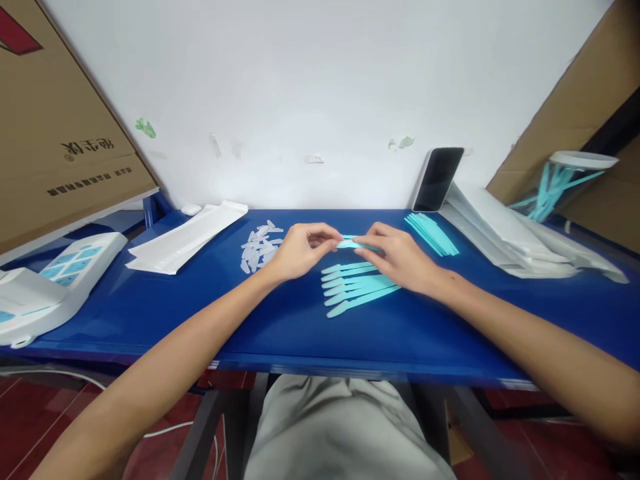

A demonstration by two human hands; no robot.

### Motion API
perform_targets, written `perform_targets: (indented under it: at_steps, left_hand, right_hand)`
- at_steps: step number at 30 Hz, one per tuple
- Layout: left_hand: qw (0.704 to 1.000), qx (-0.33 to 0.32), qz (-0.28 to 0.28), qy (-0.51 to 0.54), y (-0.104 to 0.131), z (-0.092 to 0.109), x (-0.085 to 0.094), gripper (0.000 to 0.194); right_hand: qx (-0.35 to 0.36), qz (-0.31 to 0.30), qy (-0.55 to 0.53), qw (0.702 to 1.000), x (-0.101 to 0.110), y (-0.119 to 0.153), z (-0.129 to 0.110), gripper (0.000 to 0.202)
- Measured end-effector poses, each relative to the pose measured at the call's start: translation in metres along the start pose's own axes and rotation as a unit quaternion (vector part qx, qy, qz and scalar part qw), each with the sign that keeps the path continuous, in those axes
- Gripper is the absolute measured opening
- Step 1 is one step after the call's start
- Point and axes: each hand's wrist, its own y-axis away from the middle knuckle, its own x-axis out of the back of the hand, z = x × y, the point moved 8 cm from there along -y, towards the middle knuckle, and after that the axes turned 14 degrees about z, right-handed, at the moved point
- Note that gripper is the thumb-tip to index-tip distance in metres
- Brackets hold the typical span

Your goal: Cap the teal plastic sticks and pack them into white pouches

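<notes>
Over the middle of the table, my left hand and my right hand meet at a slim turquoise eyebrow razor. My left fingers pinch its left tip; a small cap there may be hidden by them. The right thumb and fingers grip its handle. Just below lie several similar razors, fanned side by side with pale tips to the left and their handle ends partly under my right hand. Beside my left hand is a loose heap of small translucent caps.
A stack of turquoise razors lies at the right, near a leaning phone. Plastic bags and a clear tub of turquoise sticks stand further right. White packets, a white device and a cardboard box are left.
</notes>
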Motion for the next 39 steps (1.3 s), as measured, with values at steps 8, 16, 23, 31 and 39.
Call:
perform_targets:
  at_steps: [8, 16, 23, 31, 39]
  left_hand:
    - [0.899, -0.053, 0.005, -0.434, -0.020, -0.035, 0.075, 0.039]
    - [0.881, -0.007, -0.006, -0.472, -0.024, -0.052, 0.108, 0.041]
    - [0.853, 0.020, -0.037, -0.520, -0.020, -0.051, 0.101, 0.043]
    - [0.780, -0.013, -0.105, -0.617, -0.010, -0.040, 0.081, 0.041]
    - [0.837, -0.034, -0.130, -0.531, -0.001, -0.042, 0.053, 0.031]
  right_hand:
    - [-0.021, -0.057, -0.021, 0.998, -0.020, 0.004, 0.007, 0.040]
    - [-0.022, -0.111, -0.060, 0.992, -0.025, 0.010, 0.000, 0.038]
    - [-0.021, -0.107, -0.064, 0.992, -0.023, 0.014, -0.002, 0.039]
    - [-0.003, -0.123, -0.062, 0.990, -0.024, 0.016, -0.010, 0.041]
    - [0.008, -0.127, -0.084, 0.988, -0.022, 0.014, -0.016, 0.041]
